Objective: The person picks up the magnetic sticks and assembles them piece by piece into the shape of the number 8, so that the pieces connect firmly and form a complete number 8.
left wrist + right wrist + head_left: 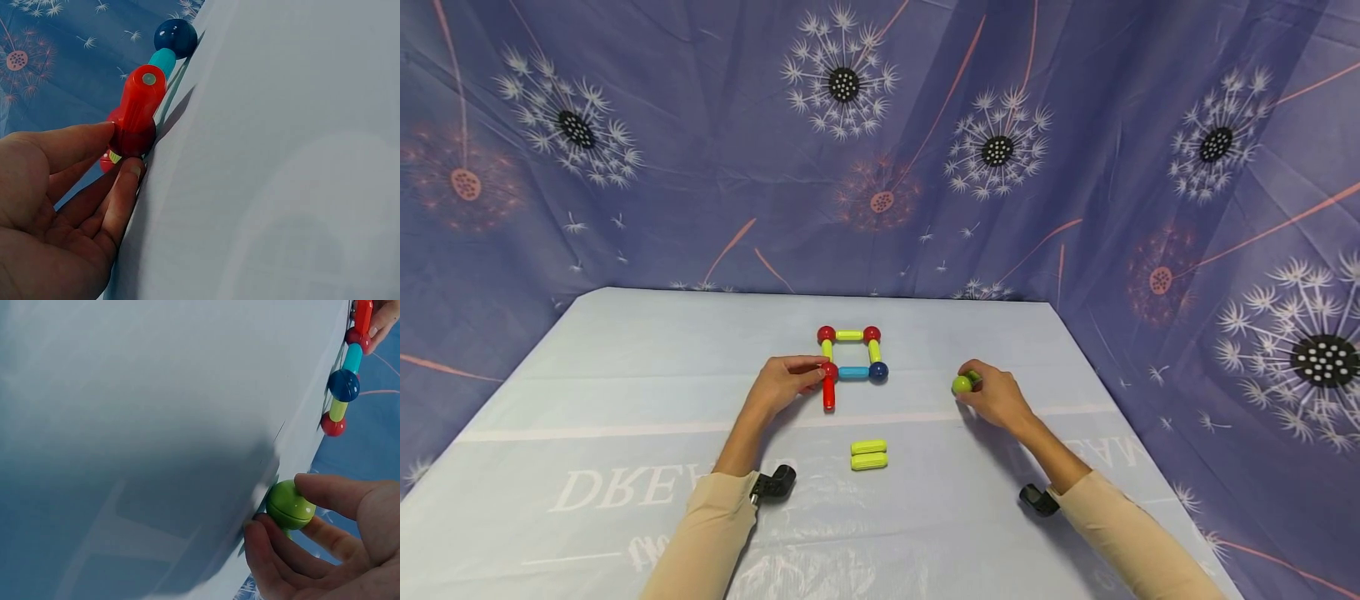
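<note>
A square of balls and rods lies on the table, with red balls (872, 334) at three corners and a dark blue ball (878, 372) at the near right. Yellow-green rods (849, 335) form three sides, a light blue rod (853, 372) the near one. My left hand (784, 385) pinches the near-left red ball (147, 139), from which a red rod (829, 395) sticks out towards me. Off to the right, my right hand (997, 396) holds a green ball (290, 505) between thumb and fingers. Another green piece (974, 377) shows behind that ball, mostly hidden.
Two loose yellow-green rods (868, 454) lie side by side on the white cloth-covered table (625, 400), nearer me than the square. A blue dandelion-print curtain (715, 167) hangs behind the table and along its right side. Each wrist carries a small black camera (775, 483).
</note>
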